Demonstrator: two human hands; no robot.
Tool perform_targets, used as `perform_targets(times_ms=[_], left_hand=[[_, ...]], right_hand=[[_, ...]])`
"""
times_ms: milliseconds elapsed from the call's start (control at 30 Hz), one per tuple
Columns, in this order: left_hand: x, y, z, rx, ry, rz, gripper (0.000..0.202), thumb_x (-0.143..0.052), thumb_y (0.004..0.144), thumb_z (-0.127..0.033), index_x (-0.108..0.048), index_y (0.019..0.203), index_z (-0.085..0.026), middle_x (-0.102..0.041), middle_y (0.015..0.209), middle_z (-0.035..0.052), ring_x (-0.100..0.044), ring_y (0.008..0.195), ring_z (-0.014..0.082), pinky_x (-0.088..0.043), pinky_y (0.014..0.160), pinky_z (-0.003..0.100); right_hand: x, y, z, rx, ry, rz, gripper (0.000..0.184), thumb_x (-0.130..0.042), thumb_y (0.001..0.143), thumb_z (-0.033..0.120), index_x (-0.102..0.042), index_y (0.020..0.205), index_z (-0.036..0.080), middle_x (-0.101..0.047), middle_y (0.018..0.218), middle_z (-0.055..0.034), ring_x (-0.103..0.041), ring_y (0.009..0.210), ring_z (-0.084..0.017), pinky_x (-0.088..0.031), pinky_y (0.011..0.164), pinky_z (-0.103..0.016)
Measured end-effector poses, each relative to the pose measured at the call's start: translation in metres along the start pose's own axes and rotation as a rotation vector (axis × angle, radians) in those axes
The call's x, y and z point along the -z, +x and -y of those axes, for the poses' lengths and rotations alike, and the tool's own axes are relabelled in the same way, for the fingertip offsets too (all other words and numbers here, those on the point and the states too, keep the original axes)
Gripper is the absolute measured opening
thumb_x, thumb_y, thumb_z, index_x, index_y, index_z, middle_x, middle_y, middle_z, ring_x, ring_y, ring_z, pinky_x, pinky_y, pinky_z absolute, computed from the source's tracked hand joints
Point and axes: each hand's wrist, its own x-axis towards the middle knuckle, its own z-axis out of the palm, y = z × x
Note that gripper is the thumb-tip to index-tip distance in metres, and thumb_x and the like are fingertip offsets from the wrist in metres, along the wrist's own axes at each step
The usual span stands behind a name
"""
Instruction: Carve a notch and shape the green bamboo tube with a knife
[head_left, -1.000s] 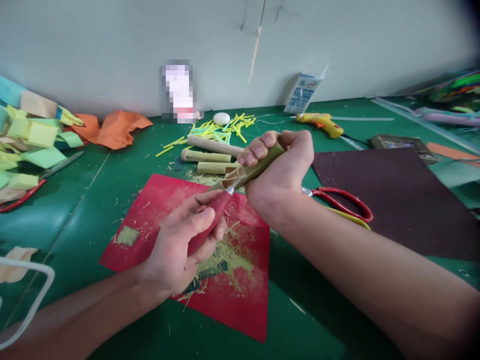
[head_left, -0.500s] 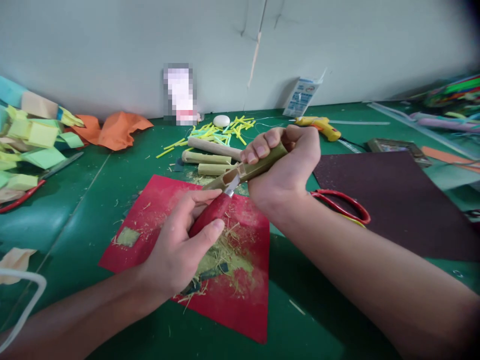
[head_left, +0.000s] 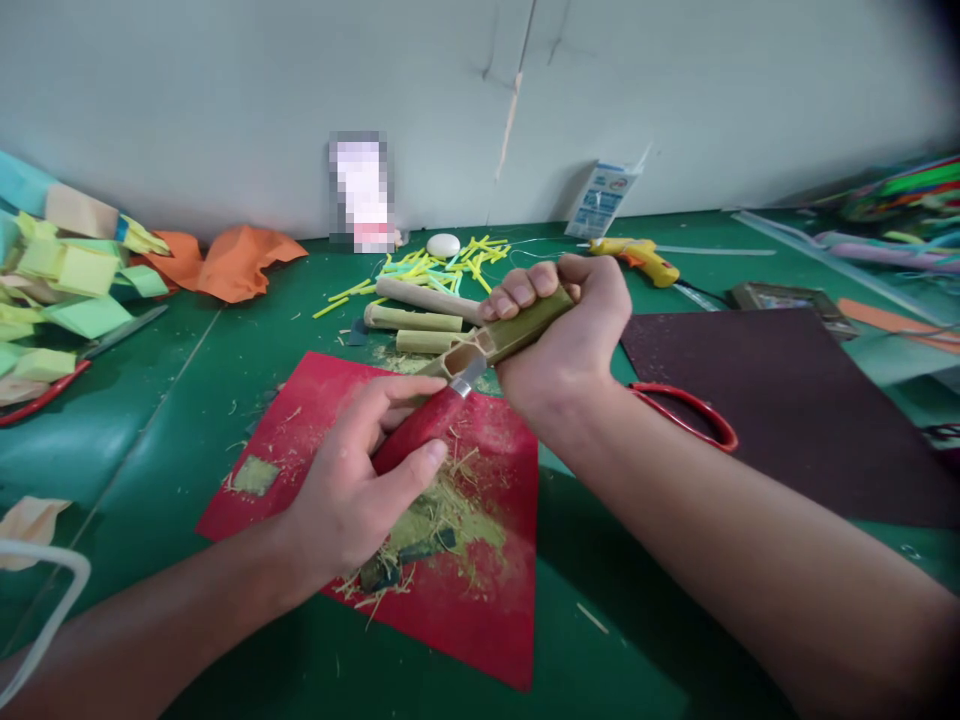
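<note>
My left hand (head_left: 360,480) is closed round the red handle of a carving knife (head_left: 420,430), its short metal blade pointing up and to the right. The blade lies against or just in front of the cut-open section of a bamboo tube (head_left: 525,325); I cannot tell if they touch. Wrapped round the tube's upper end, my right hand (head_left: 570,330) holds it tilted. Below both hands lies a red sheet (head_left: 495,620) strewn with bamboo shavings and dust. Behind the tube are two more bamboo pieces (head_left: 412,318) and a pale wooden stick (head_left: 424,293).
Red-handled scissors (head_left: 724,430) lie beside a dark sheet (head_left: 780,400) on the right. A yellow glue gun (head_left: 652,262), a carton (head_left: 606,198) and cut yellow straws (head_left: 480,260) are at the back. Folded paper pieces (head_left: 82,270) and orange paper (head_left: 240,262) occupy the left.
The knife blade has shifted slightly to the right along the opening. The bamboo tube has turned a little, showing more of its hollow inside. Both hands keep their hold.
</note>
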Motion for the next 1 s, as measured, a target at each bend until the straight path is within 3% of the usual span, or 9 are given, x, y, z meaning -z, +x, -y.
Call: perform_targets(times_ms=[100,200,333,433,567,733,833,1000], left_hand=[[0.002,0.004,0.003,-0.078,-0.060,-0.216,0.044,-0.068,0.082,-0.027,-0.055,0.124,-0.025,-0.063,0.090,0.0003,-0.055,0.065,0.0091,-0.046,0.055,0.019],[0.004,0.013,0.008,-0.104,-0.240,-0.463,0.047,-0.075,0.077,-0.027,-0.058,0.121,-0.027,-0.050,0.069,-0.0061,-0.041,0.050,0.0055,-0.035,0.045,0.018],[0.003,0.025,0.011,0.115,-0.458,-0.361,0.035,-0.077,0.075,-0.038,-0.062,0.101,-0.020,-0.040,0.058,-0.0080,-0.034,0.043,0.0037,-0.025,0.041,0.019],[0.001,0.027,0.011,0.119,-0.471,-0.361,0.035,-0.081,0.070,-0.040,-0.061,0.090,-0.019,-0.041,0.055,-0.0088,-0.033,0.041,0.0028,-0.025,0.041,0.018],[0.002,0.026,0.011,0.119,-0.429,-0.418,0.040,-0.084,0.066,-0.036,-0.062,0.095,-0.021,-0.045,0.060,-0.0089,-0.036,0.043,0.0017,-0.027,0.041,0.017],[0.004,0.022,0.011,0.192,-0.411,-0.348,0.039,-0.081,0.068,-0.044,-0.063,0.094,-0.020,-0.037,0.050,-0.0103,-0.032,0.036,0.0030,-0.023,0.035,0.018],[0.005,0.022,0.009,0.127,-0.452,-0.379,0.031,-0.081,0.070,-0.035,-0.063,0.090,-0.020,-0.042,0.054,-0.0100,-0.033,0.034,0.0013,-0.026,0.034,0.018],[0.015,0.036,0.005,-0.018,-0.568,-0.538,0.026,-0.081,0.070,-0.027,-0.063,0.087,-0.020,-0.048,0.059,-0.0091,-0.035,0.035,0.0002,-0.032,0.034,0.017]], right_hand=[[0.000,0.009,0.008,-0.026,0.090,-0.081,0.025,-0.043,0.080,0.029,-0.026,0.062,0.023,-0.034,0.053,0.0053,-0.039,0.044,-0.009,-0.039,0.048,-0.026],[-0.001,0.013,0.014,-0.066,0.177,-0.126,0.020,-0.042,0.076,0.024,-0.029,0.062,0.023,-0.036,0.053,0.0056,-0.039,0.044,-0.008,-0.040,0.048,-0.025],[0.000,0.010,0.008,-0.169,0.233,-0.136,0.017,-0.044,0.072,0.022,-0.031,0.062,0.022,-0.038,0.053,0.0056,-0.041,0.045,-0.007,-0.042,0.049,-0.023],[0.003,0.008,0.000,-0.215,0.229,-0.128,0.016,-0.043,0.073,0.022,-0.031,0.063,0.022,-0.038,0.054,0.0056,-0.043,0.046,-0.007,-0.044,0.051,-0.023],[0.006,0.009,-0.004,-0.188,0.169,-0.072,0.020,-0.041,0.079,0.026,-0.030,0.063,0.023,-0.039,0.056,0.0044,-0.045,0.048,-0.008,-0.048,0.055,-0.024],[0.007,0.007,-0.004,-0.143,0.072,0.003,0.026,-0.041,0.083,0.031,-0.031,0.061,0.023,-0.037,0.058,0.0029,-0.045,0.051,-0.010,-0.050,0.059,-0.026],[0.010,0.006,-0.007,-0.146,0.005,0.056,0.031,-0.045,0.083,0.037,-0.031,0.060,0.023,-0.038,0.058,0.0022,-0.046,0.054,-0.011,-0.052,0.062,-0.028],[0.016,0.013,-0.009,-0.146,-0.221,0.180,0.043,-0.052,0.080,0.058,-0.040,0.058,0.023,-0.048,0.061,-0.0009,-0.054,0.063,-0.015,-0.051,0.064,-0.031]])
